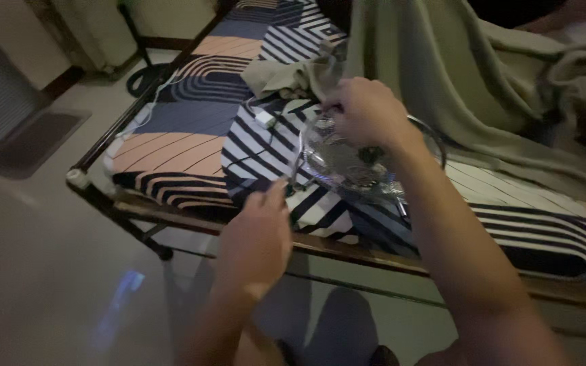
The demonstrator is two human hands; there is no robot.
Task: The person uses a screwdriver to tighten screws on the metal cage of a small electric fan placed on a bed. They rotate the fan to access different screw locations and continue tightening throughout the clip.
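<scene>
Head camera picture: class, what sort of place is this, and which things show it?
Probably a bedroom in a home. A low bed frame carries a striped patterned mattress, a green blanket lies heaped on it, and a white charger rests there. Both hands work on a round wire fan guard.

Single head-worn view looked down and forward, close over both hands [306,176], onto the striped navy, white and peach patterned bed [191,129].
</scene>
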